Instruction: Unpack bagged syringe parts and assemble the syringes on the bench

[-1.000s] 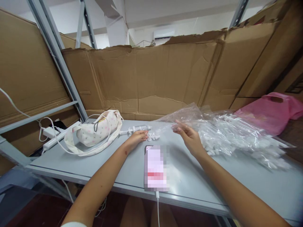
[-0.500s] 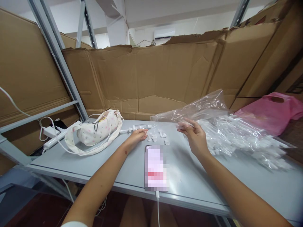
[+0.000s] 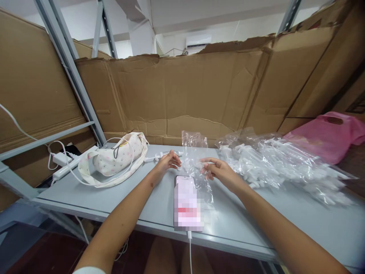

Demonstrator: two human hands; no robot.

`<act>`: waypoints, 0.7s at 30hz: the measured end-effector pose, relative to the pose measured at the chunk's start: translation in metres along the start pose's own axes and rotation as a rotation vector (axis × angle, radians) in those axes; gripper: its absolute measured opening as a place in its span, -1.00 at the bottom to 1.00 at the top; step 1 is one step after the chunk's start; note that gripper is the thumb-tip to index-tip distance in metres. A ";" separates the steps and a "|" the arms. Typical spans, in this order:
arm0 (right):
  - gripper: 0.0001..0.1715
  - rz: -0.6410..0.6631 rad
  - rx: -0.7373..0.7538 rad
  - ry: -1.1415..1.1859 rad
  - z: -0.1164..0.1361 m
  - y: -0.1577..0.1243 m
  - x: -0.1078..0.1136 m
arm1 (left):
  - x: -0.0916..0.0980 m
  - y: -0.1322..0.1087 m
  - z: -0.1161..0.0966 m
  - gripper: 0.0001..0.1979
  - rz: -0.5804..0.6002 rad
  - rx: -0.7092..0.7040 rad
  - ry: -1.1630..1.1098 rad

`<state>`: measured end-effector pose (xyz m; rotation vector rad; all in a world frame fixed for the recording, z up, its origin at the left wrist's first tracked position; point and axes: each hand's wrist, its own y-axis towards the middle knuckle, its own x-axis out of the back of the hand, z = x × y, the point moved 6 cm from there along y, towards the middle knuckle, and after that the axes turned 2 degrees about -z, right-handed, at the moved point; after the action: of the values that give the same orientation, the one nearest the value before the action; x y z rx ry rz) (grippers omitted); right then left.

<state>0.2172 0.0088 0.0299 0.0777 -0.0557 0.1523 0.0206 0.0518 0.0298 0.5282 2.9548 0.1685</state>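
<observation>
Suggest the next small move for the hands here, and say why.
Probably the left hand should pinch the left edge of the clear plastic bag. The right hand is at the bag's other side, while the left hand is curled just beside that edge; whether it touches is unclear. A second hold would likely steady the thin bag.

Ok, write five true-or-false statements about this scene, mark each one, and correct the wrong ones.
1. A phone lies on the table. True.
2. The right hand is at a clear plastic bag. True.
3. The left hand grips the phone. False: the left hand is off the phone, to its left.
4. A patterned cloth bag lies left of the left hand. True.
5. The cloth bag is bright pink. False: the cloth bag is whitish; the pink bag is at the far right.
</observation>
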 end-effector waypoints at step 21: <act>-0.59 -0.189 0.116 -0.073 0.000 0.002 0.003 | -0.007 -0.002 0.000 -0.72 0.006 -0.079 0.288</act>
<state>0.2202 0.0110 0.0298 0.2031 -0.1120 -0.0363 0.0266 0.0477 0.0305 0.5445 3.2072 0.3911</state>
